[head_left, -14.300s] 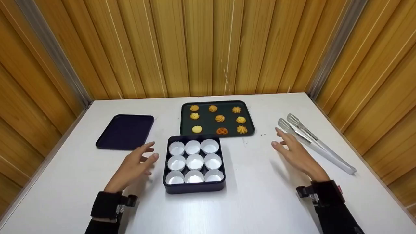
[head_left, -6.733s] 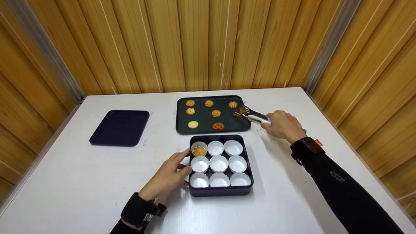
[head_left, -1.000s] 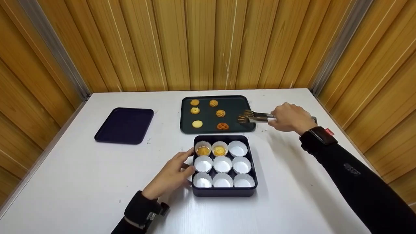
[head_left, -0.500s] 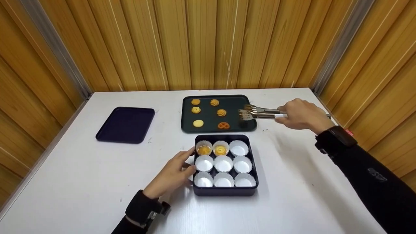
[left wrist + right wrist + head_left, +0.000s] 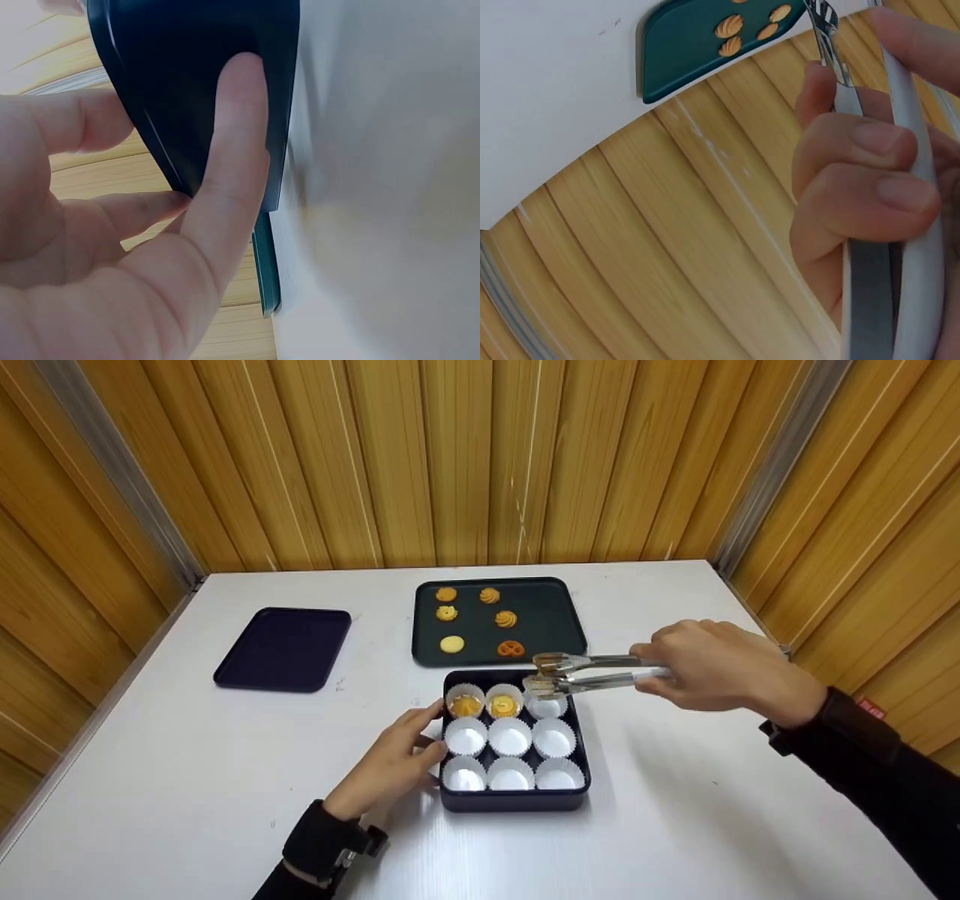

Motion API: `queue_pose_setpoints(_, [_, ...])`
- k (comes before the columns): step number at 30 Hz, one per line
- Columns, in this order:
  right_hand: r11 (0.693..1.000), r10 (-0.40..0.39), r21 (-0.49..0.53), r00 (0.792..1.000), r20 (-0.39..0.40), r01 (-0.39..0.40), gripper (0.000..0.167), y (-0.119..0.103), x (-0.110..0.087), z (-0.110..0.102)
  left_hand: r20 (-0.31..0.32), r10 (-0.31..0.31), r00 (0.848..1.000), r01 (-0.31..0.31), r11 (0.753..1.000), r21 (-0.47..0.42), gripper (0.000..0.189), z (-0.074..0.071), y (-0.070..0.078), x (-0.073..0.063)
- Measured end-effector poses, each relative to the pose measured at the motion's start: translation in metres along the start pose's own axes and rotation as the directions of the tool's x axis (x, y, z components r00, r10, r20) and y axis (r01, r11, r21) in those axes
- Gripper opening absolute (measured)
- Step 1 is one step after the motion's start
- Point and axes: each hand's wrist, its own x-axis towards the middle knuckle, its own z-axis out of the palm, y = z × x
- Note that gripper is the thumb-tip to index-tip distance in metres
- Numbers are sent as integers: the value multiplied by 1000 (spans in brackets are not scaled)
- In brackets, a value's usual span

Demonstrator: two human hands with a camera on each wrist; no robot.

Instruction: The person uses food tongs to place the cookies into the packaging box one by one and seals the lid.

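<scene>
A: From my remote seat, far left, I see one dark lid (image 5: 283, 648) flat on the white tabletop (image 5: 187, 780); my left hand (image 5: 390, 763) lies with relaxed fingers against the left wall of one dark box (image 5: 511, 801).

B: Counts?

A: Nine white paper cups (image 5: 510, 735) in that box; two in the back row hold a cookie each; seven look bare.

B: And the tray?

A: One dark green tray (image 5: 551, 619) with five cookies (image 5: 505, 619); my right hand (image 5: 716, 664) squeezes one pair of metal tongs (image 5: 592, 673), which pinch a sixth cookie (image 5: 550, 666) above the back-right cup; no readable writing anywhere.
</scene>
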Motion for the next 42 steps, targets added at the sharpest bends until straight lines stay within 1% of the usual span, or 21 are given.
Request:
queue_pose_setpoints(3, [999, -8, -45, 1000, -14, 7, 17, -8, -1, 5, -3, -1, 1000, 1, 1000, 9, 67, 0, 0, 0])
queue_pose_setpoints(7, [994, 4, -106, 999, -36, -8, 18, -15, 1, 7, -4, -3, 1000, 3, 1000, 16, 68, 0, 1, 0])
queue_pose_setpoints(16, [980, 20, -199, 1000, -18, -24, 15, -36, 9, 8, -7, -2, 1000, 2, 1000, 30, 67, 0, -1, 1])
queue_pose_setpoints(24, [961, -6, -275, 999, -32, -3, 19, -48, 14, 12, -9, 3, 1000, -3, 999, 34, 67, 0, 0, 0])
queue_pose_setpoints(29, [952, -23, -306, 998, -56, 5, 21, -50, 14, 15, -2, 5, 1000, -5, 1000, 13, 67, 0, 1, 0])
queue_pose_setpoints(32, [955, -22, -298, 998, -63, 2, 21, -49, 12, 14, 2, 6, 1000, -6, 1000, 2, 67, 0, 1, 0])
queue_pose_setpoints(35, [965, -6, -262, 998, -58, -10, 20, -45, 9, 10, -1, 6, 1000, -6, 1000, 6, 67, 0, 1, 0])
queue_pose_setpoints(42, [993, 46, -111, 998, -34, -49, 14, -26, 6, -10, -5, -8, 1000, 8, 1000, 4, 67, 0, 0, 0])
